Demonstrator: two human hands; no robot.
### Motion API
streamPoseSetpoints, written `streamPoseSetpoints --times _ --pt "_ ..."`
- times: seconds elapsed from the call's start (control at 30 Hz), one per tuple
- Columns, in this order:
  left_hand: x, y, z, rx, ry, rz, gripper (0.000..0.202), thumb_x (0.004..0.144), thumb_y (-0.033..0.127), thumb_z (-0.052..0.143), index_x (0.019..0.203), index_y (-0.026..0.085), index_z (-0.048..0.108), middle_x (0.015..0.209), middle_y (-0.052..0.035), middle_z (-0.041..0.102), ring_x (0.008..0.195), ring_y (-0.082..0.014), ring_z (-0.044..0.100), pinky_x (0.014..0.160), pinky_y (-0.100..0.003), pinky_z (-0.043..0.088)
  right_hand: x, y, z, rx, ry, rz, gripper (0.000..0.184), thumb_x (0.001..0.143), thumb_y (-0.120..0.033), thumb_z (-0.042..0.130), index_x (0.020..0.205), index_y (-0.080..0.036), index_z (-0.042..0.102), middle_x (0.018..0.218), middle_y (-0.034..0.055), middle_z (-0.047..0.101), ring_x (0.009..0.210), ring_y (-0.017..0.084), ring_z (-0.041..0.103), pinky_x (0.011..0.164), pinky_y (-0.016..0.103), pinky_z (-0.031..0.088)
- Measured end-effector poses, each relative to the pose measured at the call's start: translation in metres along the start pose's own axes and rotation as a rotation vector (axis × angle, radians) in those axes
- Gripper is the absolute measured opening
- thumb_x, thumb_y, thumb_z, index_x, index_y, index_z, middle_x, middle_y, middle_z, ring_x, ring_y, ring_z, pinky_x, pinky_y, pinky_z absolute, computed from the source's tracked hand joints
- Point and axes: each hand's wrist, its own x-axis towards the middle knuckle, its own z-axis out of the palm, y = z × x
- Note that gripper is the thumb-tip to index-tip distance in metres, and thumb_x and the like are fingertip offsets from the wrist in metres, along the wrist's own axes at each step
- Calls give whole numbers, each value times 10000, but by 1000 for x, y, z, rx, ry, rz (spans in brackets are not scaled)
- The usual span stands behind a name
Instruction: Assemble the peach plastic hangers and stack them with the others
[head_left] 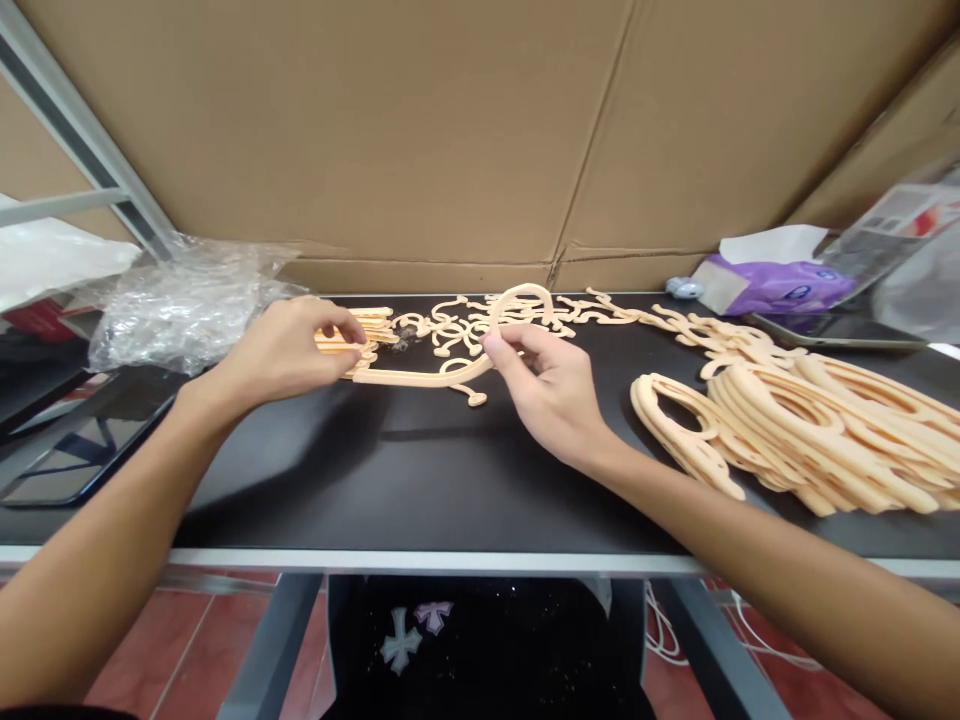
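Observation:
My right hand [555,385] pinches a cream, cane-shaped plastic piece [420,379] near its curved end, with thumb and fingertips closed on it. Its hook arches above my fingers, and its straight length runs left, above the dark table. My left hand [296,345] is curved, thumb and forefinger apart, beside a stack of cream strips [379,322]. Some strips show through the gap between those fingers; whether they touch any is unclear. Behind the held piece lies a loose heap of small curly cream pieces [457,325].
Large cream pieces with oval openings [810,430] are piled at the right. A purple tissue pack [787,285] and a dark tablet-like device [847,332] sit behind them. Clear plastic wrap [195,310] and a phone [82,440] occupy the left. Cardboard [390,130] walls the back.

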Motion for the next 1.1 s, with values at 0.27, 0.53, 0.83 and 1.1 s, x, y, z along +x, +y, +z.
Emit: streamPoseSetpoints --times 0.27,0.53,0.83,1.1 --pt "-1 -11 2 440 -199 1 314 688 301 588 934 274 783 977 -89 742 905 -336 661 698 -354 434 0 -3 0 -41 -18 -25 173 934 -297 594 839 -202 704 834 7 730 707 145 602 660 285 461" --pt "-2 -9 9 292 -138 119 93 692 279 608 686 273 701 749 -44 699 771 -286 619 697 -328 384 -1 -4 0 -66 -22 -47 160 928 -271 607 836 -197 714 817 5 734 707 140 616 659 273 463" --pt "-8 11 18 -38 -204 300 140 748 268 636 845 239 732 876 -33 740 832 -230 648 785 -311 448 1 -2 -1 -3 47 -47 184 945 -316 597 897 -192 724 872 27 740 777 164 649 708 298 491" --pt "-18 40 29 -287 -298 350 238 848 396 731 997 211 752 916 -12 753 796 -157 664 708 -241 478 3 -1 -2 130 165 -41 209 946 -362 609 923 -196 734 896 29 751 855 175 688 798 318 543"
